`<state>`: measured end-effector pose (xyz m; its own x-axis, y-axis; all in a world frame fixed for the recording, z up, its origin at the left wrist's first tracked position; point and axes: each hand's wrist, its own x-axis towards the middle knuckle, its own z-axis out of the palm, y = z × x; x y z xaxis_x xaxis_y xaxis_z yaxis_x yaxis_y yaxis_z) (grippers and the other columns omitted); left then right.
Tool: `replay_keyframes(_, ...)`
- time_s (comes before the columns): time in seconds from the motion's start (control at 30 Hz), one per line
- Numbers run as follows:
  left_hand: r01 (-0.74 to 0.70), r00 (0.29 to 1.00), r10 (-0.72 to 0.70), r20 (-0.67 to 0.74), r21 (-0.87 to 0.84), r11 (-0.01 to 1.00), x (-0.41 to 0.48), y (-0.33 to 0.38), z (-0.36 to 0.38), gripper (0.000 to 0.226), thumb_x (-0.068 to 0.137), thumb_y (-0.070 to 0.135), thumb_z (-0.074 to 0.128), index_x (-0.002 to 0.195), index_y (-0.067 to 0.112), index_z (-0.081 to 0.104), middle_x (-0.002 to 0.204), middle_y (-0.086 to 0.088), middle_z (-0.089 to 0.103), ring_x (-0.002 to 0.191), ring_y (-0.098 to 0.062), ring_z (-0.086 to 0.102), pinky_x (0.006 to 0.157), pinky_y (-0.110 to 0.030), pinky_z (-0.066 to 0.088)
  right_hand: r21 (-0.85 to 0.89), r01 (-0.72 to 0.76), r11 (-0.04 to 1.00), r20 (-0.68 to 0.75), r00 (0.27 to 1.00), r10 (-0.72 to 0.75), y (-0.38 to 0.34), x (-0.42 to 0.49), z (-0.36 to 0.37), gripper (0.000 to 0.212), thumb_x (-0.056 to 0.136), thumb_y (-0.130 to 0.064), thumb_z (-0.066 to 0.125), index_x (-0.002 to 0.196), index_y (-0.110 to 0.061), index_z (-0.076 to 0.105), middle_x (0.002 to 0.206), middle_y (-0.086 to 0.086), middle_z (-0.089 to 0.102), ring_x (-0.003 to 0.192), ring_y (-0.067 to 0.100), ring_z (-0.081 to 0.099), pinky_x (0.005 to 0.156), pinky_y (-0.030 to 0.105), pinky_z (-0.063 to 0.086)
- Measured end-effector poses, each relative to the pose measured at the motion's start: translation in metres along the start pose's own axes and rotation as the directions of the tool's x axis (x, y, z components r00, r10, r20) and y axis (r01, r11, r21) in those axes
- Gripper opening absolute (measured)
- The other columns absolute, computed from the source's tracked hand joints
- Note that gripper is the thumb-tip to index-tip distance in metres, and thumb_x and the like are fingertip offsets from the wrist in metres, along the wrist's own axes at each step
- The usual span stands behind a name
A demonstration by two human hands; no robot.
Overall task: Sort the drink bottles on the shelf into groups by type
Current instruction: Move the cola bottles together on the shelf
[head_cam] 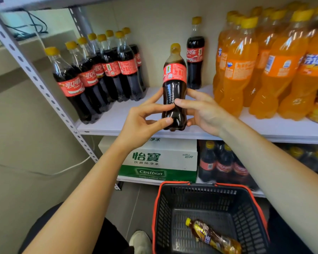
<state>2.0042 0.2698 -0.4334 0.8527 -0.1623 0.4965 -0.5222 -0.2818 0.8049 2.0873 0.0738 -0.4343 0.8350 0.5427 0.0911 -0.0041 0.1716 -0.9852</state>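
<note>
Cola bottle (174, 88) upright, long axis vertical, held at its lower half over the front edge of the white shelf (200, 130). Both hands clamped on it: left hand (145, 118) with thumb at the base and fingers on the waist, right hand (202, 110) wrapping from the other side. Can't tell if the base touches the shelf or hangs just above it.

Cola group (99, 74) stands to the left, on the left hand's side, so I'd expect the bottle to go that way. One lone cola (195, 55) stands behind, just beside the orange soda block (264, 61) on the right.

Orange block cut off at the right edge. Lower-shelf bottles dark, labels hard to read. A tea-type bottle (213, 236) lies in the basket (253, 198) on the floor.
</note>
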Motion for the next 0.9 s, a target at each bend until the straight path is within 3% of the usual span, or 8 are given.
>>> replay_keyframes(0.1,0.037,0.999,-0.038,-0.022,-0.054,0.998,0.001,-0.001,-0.001,0.037,0.085,0.0,0.078,0.117,0.017,0.071,0.155,0.0,0.049,0.123,-0.014,0.067,0.082,-0.033,0.062,-0.022,0.044,0.999,-0.038,0.998,-0.045,0.003,0.002,0.001,0.044,0.088,-0.025,0.076,0.131,-0.025,0.062,0.11,0.013,0.075,0.093,0.024,0.069,0.053,0.029,0.046)
replay_keyframes(0.2,0.115,0.979,-0.124,-0.16,-0.062,0.991,0.003,-0.012,-0.006,0.025,0.088,0.001,0.077,0.108,0.014,0.074,0.129,0.002,0.071,0.109,-0.016,0.072,0.085,-0.043,0.062,-0.105,0.1,0.989,-0.109,0.988,-0.111,0.006,0.005,0.002,0.061,0.082,-0.025,0.082,0.136,-0.028,0.055,0.106,0.006,0.077,0.092,0.02,0.074,0.053,0.026,0.05)
replay_keyframes(0.37,0.246,0.873,-0.248,-0.421,-0.061,0.967,0.029,-0.045,-0.022,0.018,0.092,0.002,0.072,0.103,0.016,0.076,0.096,0.0,0.079,0.092,-0.011,0.072,0.086,-0.037,0.061,-0.312,0.155,0.937,-0.302,0.919,-0.252,0.016,0.019,-0.006,0.071,0.077,-0.009,0.086,0.135,-0.024,0.049,0.106,-0.002,0.069,0.092,0.019,0.07,0.054,0.025,0.054)
replay_keyframes(0.43,0.289,0.816,-0.285,-0.503,-0.072,0.955,0.044,-0.063,-0.03,0.018,0.093,0.001,0.07,0.105,0.014,0.074,0.093,0.001,0.076,0.086,-0.006,0.07,0.086,-0.035,0.058,-0.404,0.139,0.904,-0.371,0.879,-0.301,0.02,0.027,-0.012,0.066,0.076,-0.007,0.086,0.128,-0.027,0.051,0.107,-0.009,0.064,0.103,0.021,0.065,0.068,0.036,0.06)
replay_keyframes(0.5,0.341,0.761,-0.298,-0.577,-0.036,0.939,0.059,-0.082,-0.039,0.021,0.092,0.005,0.072,0.113,0.012,0.072,0.101,0.001,0.074,0.093,-0.009,0.069,0.093,-0.036,0.057,-0.458,0.114,0.882,-0.431,0.839,-0.332,0.023,0.036,-0.018,0.065,0.076,-0.009,0.086,0.13,-0.023,0.052,0.113,-0.008,0.064,0.112,0.022,0.061,0.089,0.046,0.057)
replay_keyframes(0.57,0.395,0.705,-0.287,-0.649,0.023,0.918,0.071,-0.1,-0.049,0.036,0.092,0.015,0.075,0.126,0.013,0.066,0.121,-0.001,0.069,0.11,-0.016,0.065,0.101,-0.035,0.052,-0.496,0.097,0.863,-0.479,0.799,-0.364,0.024,0.048,-0.023,0.067,0.077,-0.01,0.085,0.134,-0.017,0.051,0.123,0.0,0.065,0.116,0.022,0.06,0.097,0.048,0.053)
replay_keyframes(0.7,0.399,0.653,-0.274,-0.706,0.014,0.917,0.092,-0.125,-0.061,0.067,0.09,0.022,0.079,0.148,0.014,0.047,0.147,-0.003,0.055,0.134,-0.021,0.051,0.113,-0.037,0.043,-0.552,0.075,0.831,-0.523,0.745,-0.415,0.025,0.072,-0.032,0.066,0.078,-0.005,0.084,0.134,-0.013,0.05,0.127,0.005,0.064,0.12,0.026,0.061,0.099,0.04,0.05)
replay_keyframes(0.9,0.42,0.672,-0.255,-0.696,0.075,0.904,0.114,-0.143,-0.065,0.077,0.088,0.033,0.081,0.152,0.016,0.042,0.147,-0.004,0.056,0.135,-0.021,0.052,0.11,-0.038,0.044,-0.601,0.042,0.798,-0.531,0.725,-0.438,0.028,0.107,-0.044,0.068,0.081,-0.002,0.081,0.138,-0.008,0.046,0.136,0.009,0.06,0.128,0.028,0.056,0.102,0.032,0.042)
